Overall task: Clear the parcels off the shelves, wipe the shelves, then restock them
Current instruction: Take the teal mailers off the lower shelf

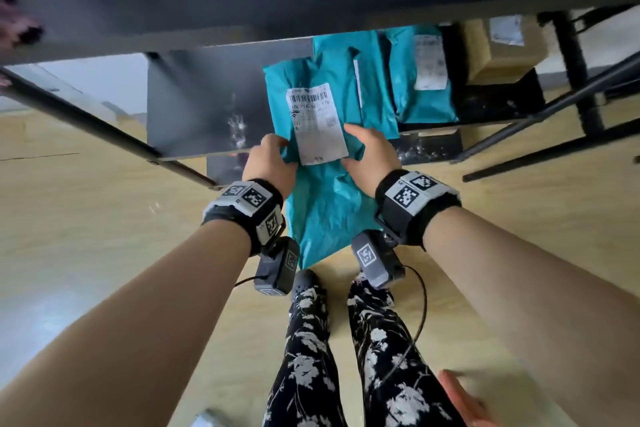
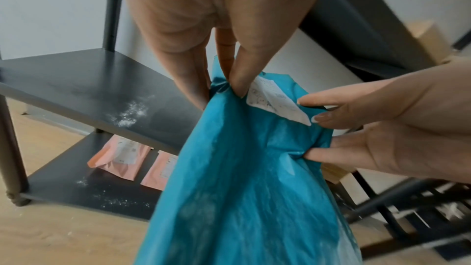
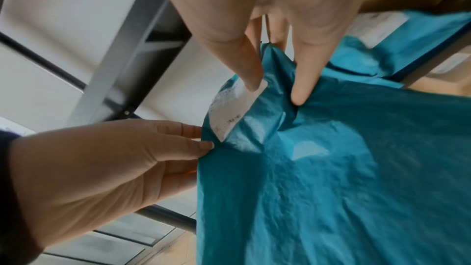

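A: We had the teal parcel [image 1: 322, 191] in both hands, in front of the dark shelf [image 1: 204, 104], its far end over the shelf's front edge and the rest hanging out over the wooden floor [image 1: 86, 218].

B: And its long axis ran from six o'clock to twelve o'clock in the head view, near end drooping toward our patterned trousers [image 1: 311, 350], far end pointing into the rack. The white label [image 1: 317, 123] faced up, barcode at the twelve o'clock end.

A: Our left hand [image 1: 272, 163] pinched the bag's nine o'clock edge, thumb on top and fingers [image 2: 188, 80] underneath, bunching the plastic. Our right hand [image 1: 369, 158] pinched the three o'clock edge beside the label's corner.

B: The shelf board carried a patch of white powder [image 1: 237, 128] at nine o'clock from the parcel. More teal parcels [image 1: 415, 80] stood at one o'clock on the same level, a cardboard box [image 1: 498, 48] just beyond them at two o'clock.

A: From the left wrist we saw two pink parcels [image 2: 142, 158] lying on the lower shelf [image 2: 76, 184], more powder near them. A pale wall [image 2: 51, 7] stood behind the rack.
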A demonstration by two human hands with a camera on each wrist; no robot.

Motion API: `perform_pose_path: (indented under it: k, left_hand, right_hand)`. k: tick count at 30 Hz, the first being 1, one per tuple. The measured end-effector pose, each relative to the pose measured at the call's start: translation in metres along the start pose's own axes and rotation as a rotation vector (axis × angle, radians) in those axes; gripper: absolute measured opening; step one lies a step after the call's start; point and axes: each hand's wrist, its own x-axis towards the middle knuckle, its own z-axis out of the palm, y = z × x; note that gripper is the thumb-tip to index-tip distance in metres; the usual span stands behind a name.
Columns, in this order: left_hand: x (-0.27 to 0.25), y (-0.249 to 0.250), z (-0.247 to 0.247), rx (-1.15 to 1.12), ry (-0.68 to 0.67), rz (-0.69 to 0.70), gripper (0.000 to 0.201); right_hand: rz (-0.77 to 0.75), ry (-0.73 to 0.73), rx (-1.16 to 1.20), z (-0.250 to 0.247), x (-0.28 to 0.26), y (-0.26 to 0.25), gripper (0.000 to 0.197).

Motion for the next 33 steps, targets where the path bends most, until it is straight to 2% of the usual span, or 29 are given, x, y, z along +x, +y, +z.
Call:
perform_pose_path:
  k: [6, 11, 21, 23, 28, 33]
  left_hand:
    - [-0.065, 0.053, 0.018, 0.028, -0.054, 0.102, 0.040]
    - [-0.110, 0.112, 0.053, 0.061, -0.087, 0.178, 0.044]
    - [-0.205, 0.298, 0.160, 0.089, -0.046, 0.395, 0.046]
    - [-0.218, 0.336, 0.176, 0.099, -0.055, 0.446, 0.046]
    - [-0.233, 0.419, 0.209, 0.156, -0.074, 0.564, 0.044]
    - [-0.219, 0.486, 0.237, 0.207, -0.110, 0.625, 0.047]
  right_hand:
    - [0.051, 0.057, 0.004, -0.054, -0.067, 0.027, 0.054]
    - [0.054, 0.103, 0.040, -0.116, -0.113, 0.073, 0.054]
    - [-0.056, 0.324, 0.074, -0.300, -0.195, 0.200, 0.050]
    - [-0.034, 0.365, 0.065, -0.337, -0.207, 0.219, 0.054]
    - [0.009, 0.440, 0.056, -0.413, -0.217, 0.259, 0.055]
    - [0.029, 0.489, 0.088, -0.473, -0.198, 0.286, 0.053]
